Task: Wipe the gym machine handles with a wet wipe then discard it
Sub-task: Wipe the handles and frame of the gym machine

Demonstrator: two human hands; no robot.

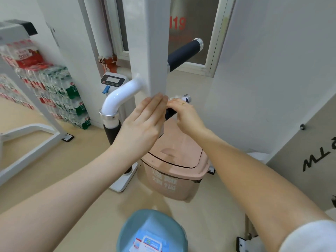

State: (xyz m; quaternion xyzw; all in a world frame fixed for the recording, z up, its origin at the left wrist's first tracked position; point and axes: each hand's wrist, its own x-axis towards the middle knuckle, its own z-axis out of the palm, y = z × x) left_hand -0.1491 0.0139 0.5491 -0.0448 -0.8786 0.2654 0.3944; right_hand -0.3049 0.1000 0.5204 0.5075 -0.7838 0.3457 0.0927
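The white upright post (pixel 151 51) of the gym machine fills the middle of the view, with 3 padded handles coming off it: an upper black handle (pixel 183 53) reaching right toward the window, a white curved arm ending in a black grip (pixel 111 131) at the left, and a lower black handle (pixel 171 112) with a chrome end cap (pixel 187 98), mostly hidden behind the hands. Below stands a pink lidded bin (pixel 174 166), lid closed, and nearer the camera a blue basin (pixel 152 231) holds a pack of wet wipes (pixel 151 242).

The left hand (pixel 143 122) lies flat with straight fingers against the post, holding nothing. The right hand (pixel 183 111) curls around the lower handle, and a bit of white at its fingertips looks like the wet wipe (pixel 172 98), pressed against that handle near the cap.

Judging from this, wiping is under way on the lower handle. Whether the other 2 have been done cannot be told. Discarding the wipe in the bin remains.
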